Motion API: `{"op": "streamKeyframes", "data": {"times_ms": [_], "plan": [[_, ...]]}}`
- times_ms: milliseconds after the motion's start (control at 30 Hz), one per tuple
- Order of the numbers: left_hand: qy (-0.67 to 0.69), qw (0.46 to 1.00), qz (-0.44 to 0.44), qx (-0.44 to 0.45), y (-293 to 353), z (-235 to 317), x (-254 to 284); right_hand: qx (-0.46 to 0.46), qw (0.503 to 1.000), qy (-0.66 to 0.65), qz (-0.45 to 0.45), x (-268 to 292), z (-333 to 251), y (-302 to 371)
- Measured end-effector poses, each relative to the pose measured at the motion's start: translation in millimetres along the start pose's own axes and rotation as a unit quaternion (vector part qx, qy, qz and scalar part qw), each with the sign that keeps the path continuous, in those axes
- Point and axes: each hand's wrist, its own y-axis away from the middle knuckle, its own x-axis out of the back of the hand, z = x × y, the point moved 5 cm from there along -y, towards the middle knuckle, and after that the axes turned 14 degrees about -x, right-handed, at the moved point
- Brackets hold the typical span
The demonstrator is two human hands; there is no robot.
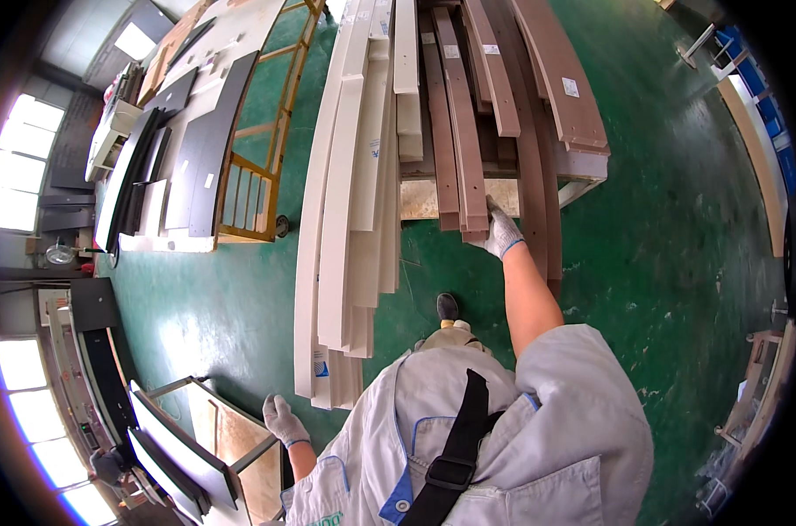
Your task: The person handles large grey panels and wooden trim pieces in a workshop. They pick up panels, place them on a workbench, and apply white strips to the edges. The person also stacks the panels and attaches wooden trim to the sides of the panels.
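Note:
My right hand point(503, 233), in a white knit glove, is closed around the near end of a narrow brown board point(457, 131). That board lies among several long brown boards, some with white labels, stacked on a table point(582, 165). Its fingertips are partly hidden behind the board's end. My left hand point(284, 421), also gloved, hangs low at my left side with its fingers a little apart and nothing in them. Nearest to it are the ends of the long cream boards point(336, 219), which jut out toward me from the stack's left half.
To the far left, a yellow-framed cart point(271, 210) bears dark grey panels point(209, 149). At lower left stands a frame with leaning panels point(183, 447). Blue racking point(766, 114) and a pale curved-looking board point(753, 162) line the right side. The floor point(205, 302) is green.

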Motion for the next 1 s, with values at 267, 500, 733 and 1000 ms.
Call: {"op": "streamKeyframes", "data": {"times_ms": [267,500,733,1000], "plan": [[-0.049,0.993,-0.046,-0.101,-44.9,75.9,-64.3,0.033,0.979,0.149,0.133,1.1,3.5,-5.7],[-0.048,0.971,-0.107,-0.207,-48.2,133.2,-117.8,0.190,0.897,0.288,0.278,-26.1,-16.8,55.5],[-0.006,0.942,-0.192,-0.276,-26.6,183.9,-179.5,0.144,0.653,0.509,0.543,-60.2,0.5,109.7],[0.046,0.856,-0.387,-0.338,32.7,265.3,-293.1,0.132,0.656,0.561,0.488,-49.3,9.9,99.4]]}}
